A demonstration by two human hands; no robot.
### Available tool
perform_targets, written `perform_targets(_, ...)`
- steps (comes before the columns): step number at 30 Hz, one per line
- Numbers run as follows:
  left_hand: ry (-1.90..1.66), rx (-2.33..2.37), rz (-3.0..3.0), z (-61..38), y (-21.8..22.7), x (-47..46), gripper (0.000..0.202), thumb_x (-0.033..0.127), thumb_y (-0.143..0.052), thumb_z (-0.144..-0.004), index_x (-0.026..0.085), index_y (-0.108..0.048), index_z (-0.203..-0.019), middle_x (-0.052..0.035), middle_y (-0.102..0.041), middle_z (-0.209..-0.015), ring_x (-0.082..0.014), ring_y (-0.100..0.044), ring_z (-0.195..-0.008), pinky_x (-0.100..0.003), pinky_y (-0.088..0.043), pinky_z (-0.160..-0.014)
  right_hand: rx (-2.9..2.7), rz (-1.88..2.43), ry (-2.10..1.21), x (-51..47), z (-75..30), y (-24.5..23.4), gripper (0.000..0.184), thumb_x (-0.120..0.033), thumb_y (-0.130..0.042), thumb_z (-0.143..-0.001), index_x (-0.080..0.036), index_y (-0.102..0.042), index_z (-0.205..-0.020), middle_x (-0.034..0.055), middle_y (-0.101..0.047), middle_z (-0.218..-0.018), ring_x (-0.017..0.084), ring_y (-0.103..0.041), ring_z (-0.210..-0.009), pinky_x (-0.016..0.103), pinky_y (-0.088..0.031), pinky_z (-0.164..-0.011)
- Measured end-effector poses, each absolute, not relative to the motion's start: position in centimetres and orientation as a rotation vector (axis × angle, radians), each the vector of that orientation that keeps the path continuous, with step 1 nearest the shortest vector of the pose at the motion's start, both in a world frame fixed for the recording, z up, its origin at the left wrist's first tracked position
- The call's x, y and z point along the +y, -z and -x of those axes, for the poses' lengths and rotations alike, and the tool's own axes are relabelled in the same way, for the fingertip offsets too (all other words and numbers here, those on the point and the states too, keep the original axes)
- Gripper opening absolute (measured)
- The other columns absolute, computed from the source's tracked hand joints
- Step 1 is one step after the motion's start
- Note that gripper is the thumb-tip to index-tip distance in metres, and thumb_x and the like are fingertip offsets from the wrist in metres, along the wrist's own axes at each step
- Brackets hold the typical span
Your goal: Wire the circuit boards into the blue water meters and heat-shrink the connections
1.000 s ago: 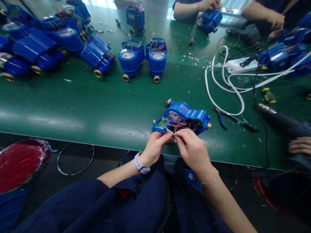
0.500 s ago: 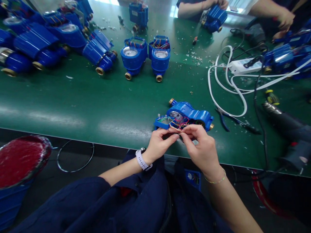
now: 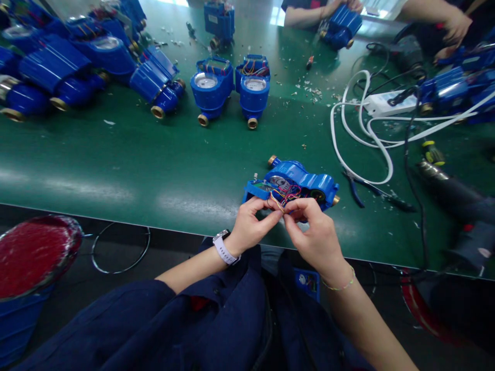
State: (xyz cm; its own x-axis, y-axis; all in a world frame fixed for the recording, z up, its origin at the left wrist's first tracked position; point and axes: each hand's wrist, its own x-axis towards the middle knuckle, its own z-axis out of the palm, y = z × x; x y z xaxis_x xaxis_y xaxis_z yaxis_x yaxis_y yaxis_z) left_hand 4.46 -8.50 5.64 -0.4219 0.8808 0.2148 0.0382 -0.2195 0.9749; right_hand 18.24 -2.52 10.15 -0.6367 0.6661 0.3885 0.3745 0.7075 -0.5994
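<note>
An open blue water meter (image 3: 299,181) lies near the front edge of the green table (image 3: 154,170), its coloured wires (image 3: 284,196) spilling toward me. My left hand (image 3: 253,226), with a white watch on the wrist, pinches those wires at their near end. My right hand (image 3: 313,234), wearing a thin bracelet, pinches the same wires just to the right, fingertips almost touching the left hand's. Both hands are closed on the wires at the meter's front side.
Two blue meters (image 3: 232,87) stand mid-table, with several more piled at the far left (image 3: 77,62). White cables (image 3: 363,129), a power strip (image 3: 390,103), pliers (image 3: 363,190) and a heat gun (image 3: 452,196) lie right. Other people's hands (image 3: 452,28) work across the table. A red stool (image 3: 34,255) stands lower left.
My hands have stayed pinched on the wires, shifting slightly as they work them. A person's hand seen at the right edge a second ago is gone from view.
</note>
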Motion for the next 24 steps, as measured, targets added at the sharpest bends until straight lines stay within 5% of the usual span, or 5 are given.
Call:
perform_targets(16, -1.624, 1.248, -0.753, -5.00, -4.75, -9.02, 0.021, 0.034, -0.074, -0.076, 0.015, -0.064, -0.073, -0.0002, -0.064, -0.072, -0.0111, -0.057, -0.068, -0.024, -0.046, -0.069, -2.511, 0.591, -0.273, -2.31, -18.02, -9.60, 0.015, -0.009, -0.050, -0.085, -0.021, -0.050, -0.095, -0.0014, -0.061, -0.072, 0.014, -0.062, -0.057, 0.025, -0.043, -0.053)
perform_targets(24, -1.516, 1.283, -0.786, -4.53, -5.05, -9.31, 0.024, 0.039, -0.073, -0.076, 0.015, -0.072, -0.075, -0.0062, -0.075, -0.080, -0.0169, -0.065, -0.074, -0.031, -0.051, -0.076, -2.455, 0.695, -0.266, -2.24, -18.35, -9.45, 0.014, -0.011, -0.050, -0.085, -0.022, -0.050, -0.094, -0.0004, -0.063, -0.077, 0.013, -0.058, -0.055, 0.026, -0.044, -0.054)
